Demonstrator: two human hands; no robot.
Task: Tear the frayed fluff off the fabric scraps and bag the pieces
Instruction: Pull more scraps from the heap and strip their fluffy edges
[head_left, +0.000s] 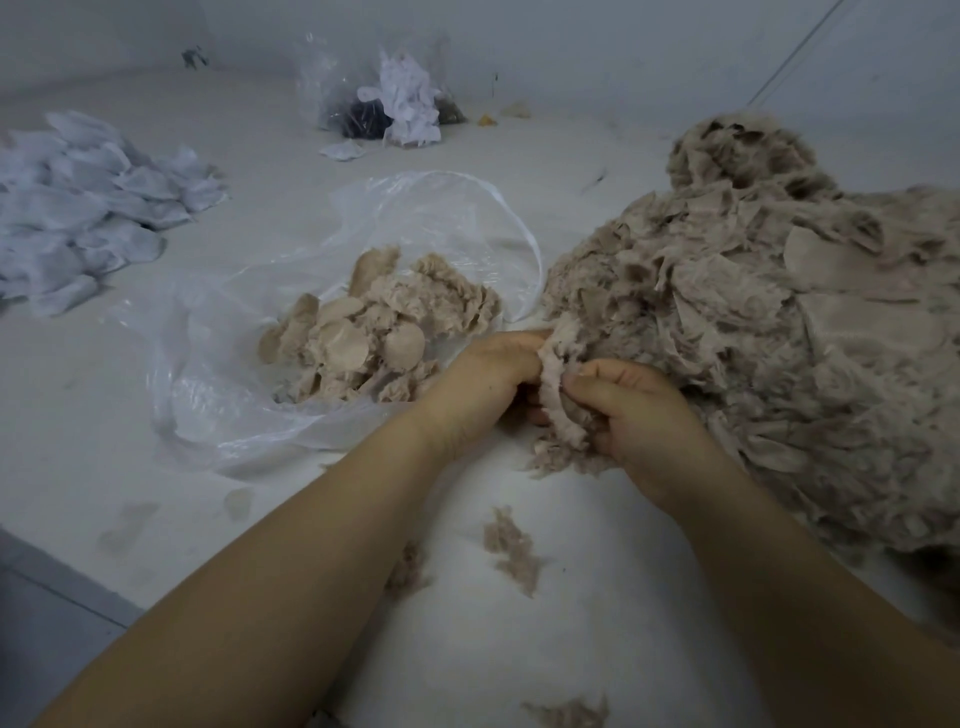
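Beige fabric scrap (558, 395) with a fuzzy frayed edge sits pinched between my left grip (485, 374) and right grip (631, 410). Large heap of untrimmed scraps (779, 322) lies at right. Open clear plastic bag (249, 374) at left holds trimmed round pieces (374, 332). Torn fluff (511, 545) lies loose nearby.

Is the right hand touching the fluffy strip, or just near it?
Touching. Head view: right hand pinches the fluffy strip between thumb and fingers.
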